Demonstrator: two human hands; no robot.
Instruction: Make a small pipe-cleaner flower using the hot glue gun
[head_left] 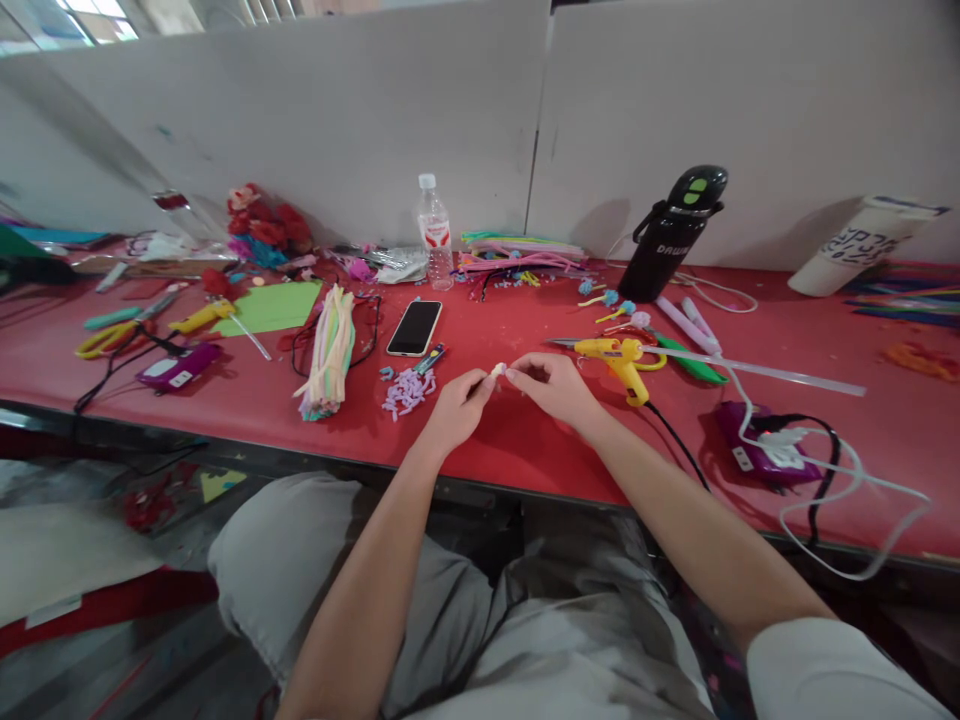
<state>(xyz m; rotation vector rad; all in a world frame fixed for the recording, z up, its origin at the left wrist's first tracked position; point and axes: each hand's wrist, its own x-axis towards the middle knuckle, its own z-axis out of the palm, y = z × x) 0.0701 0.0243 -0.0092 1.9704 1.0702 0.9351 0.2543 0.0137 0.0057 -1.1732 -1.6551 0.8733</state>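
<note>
Your left hand (459,408) pinches a small cream-coloured fuzzy piece (498,370) between thumb and forefinger, just above the red tabletop (517,455) in front of your lap. Your right hand (553,388) meets it from the other side, its fingertips drawn narrow against the piece; you cannot tell from here whether they grip it too.

Just beside your left hand lies a loose pile of short lilac fuzzy pieces (409,393), with a pale-framed smartphone with a dark screen (415,328) behind it. Further left you have a thick bundle of cream and pale-green fuzzy stems (331,345).

Near your right hand rests a yellow glue gun (616,362), a long translucent glue stick (780,374) reaching out to its right. Beyond that sits a purple power box (763,445) with white and black cables plugged in.

Towards the pale partition (337,110), you have a clear plastic bottle with a red-and-white label (436,240), a black flask (667,245) and, far right, a white tumbler with dark lettering (855,245).
</note>
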